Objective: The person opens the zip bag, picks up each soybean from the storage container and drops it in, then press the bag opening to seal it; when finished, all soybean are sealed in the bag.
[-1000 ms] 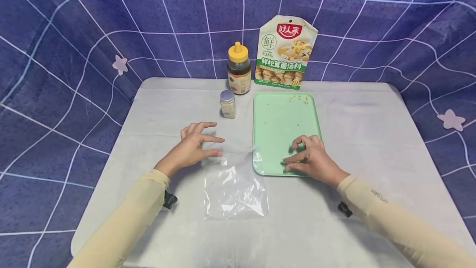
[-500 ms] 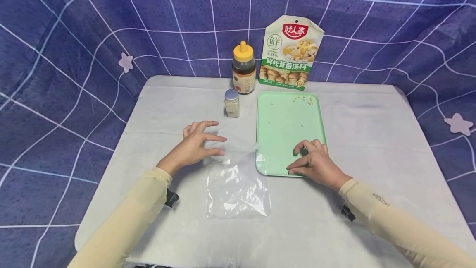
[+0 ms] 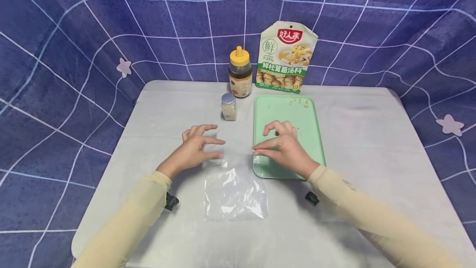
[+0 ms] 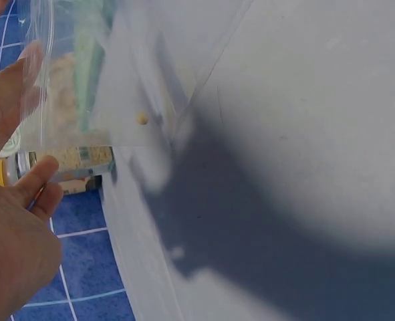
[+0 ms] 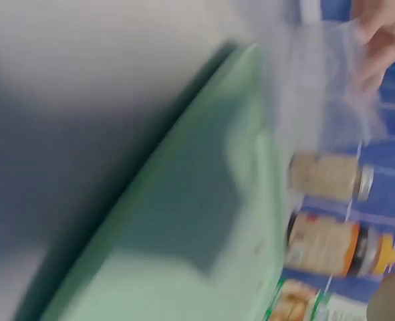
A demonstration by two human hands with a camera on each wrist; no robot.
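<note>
A clear zip bag (image 3: 235, 195) lies in front of me, its mouth end raised. My left hand (image 3: 191, 149) holds that mouth, thumb and index finger spread wide apart; film covers one finger in the left wrist view. Inside or behind the film shows a small yellow kernel (image 4: 142, 118). Over the left edge of a green tray (image 3: 280, 111), close to the bag's mouth, is my right hand (image 3: 285, 147). Its thumb and index fingertip pinch together, seemingly on a kernel too small to make out. Several yellow kernels (image 3: 306, 104) lie in the tray's far right corner.
Behind the bag stand a small jar (image 3: 229, 113) with a grey lid and a dark sauce bottle (image 3: 240, 84) with a yellow cap. A soup-seasoning pouch (image 3: 282, 59) leans against the blue curtain (image 3: 178, 20) beyond the tray.
My right thumb and index finger came together at the tray's near side. That hand then moved left and away from me, to the bag's mouth. The left hand stays in place.
</note>
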